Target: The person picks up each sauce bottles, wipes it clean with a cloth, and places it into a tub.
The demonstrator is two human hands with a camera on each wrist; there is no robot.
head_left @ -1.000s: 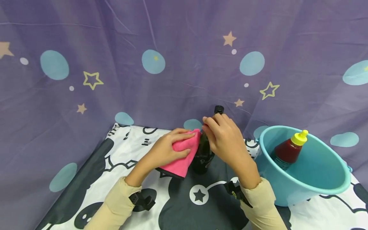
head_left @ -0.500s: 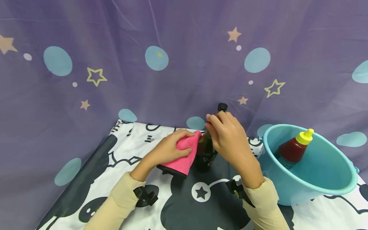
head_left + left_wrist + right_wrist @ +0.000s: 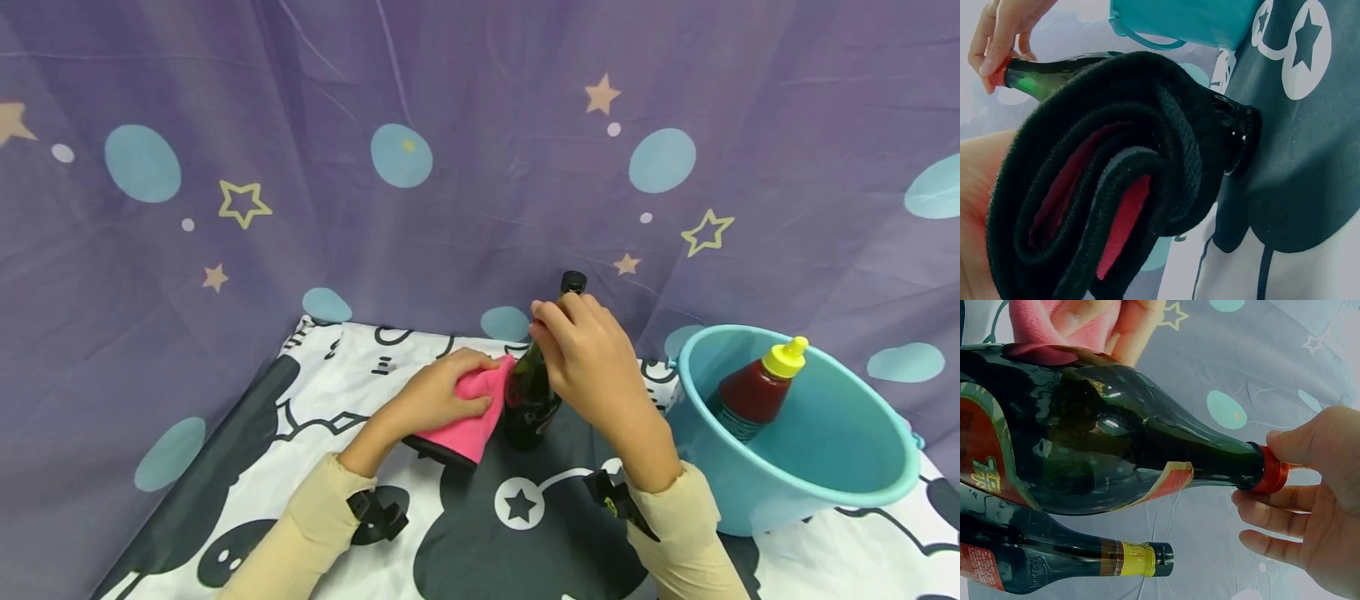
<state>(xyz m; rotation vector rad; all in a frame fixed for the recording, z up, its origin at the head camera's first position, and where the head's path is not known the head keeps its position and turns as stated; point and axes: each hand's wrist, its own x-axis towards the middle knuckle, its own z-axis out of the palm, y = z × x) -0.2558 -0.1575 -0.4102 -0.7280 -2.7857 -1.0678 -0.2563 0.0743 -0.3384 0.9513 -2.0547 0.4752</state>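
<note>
Green glass bottle (image 3: 530, 408) apparently mid-wipe, with its neck end steadied

From the head, the bottle stood on the printed cover (image 3: 525, 554). At its left side the left hand (image 3: 442, 387) gripped a pink cloth (image 3: 471, 421), thumb and fingers closed around it. The right hand (image 3: 592, 358) reached over the bottle's neck, hiding its tip. Beyond the bottle rose a black-capped bottle (image 3: 573, 283); to its right sat a blue bucket (image 3: 723, 479) with a yellow-topped squeeze bottle (image 3: 753, 396) inside.

From the left wrist, the cloth showed as a dark-edged, folded wad in front of the green bottle, covering much of its body. The left fingers were hidden there.

From the right wrist, the right thumb and forefinger pinched the bottle's red cap (image 3: 1270, 470), the other fingers loosely extended beside the neck. The cloth touched the body on the side away from the black-capped bottle.

The step in hand looked like wiping the bottle's side. The next move probably called for a firm hold on the cap while the cloth worked around the body, turning the bottle without knocking its neighbour.
</note>
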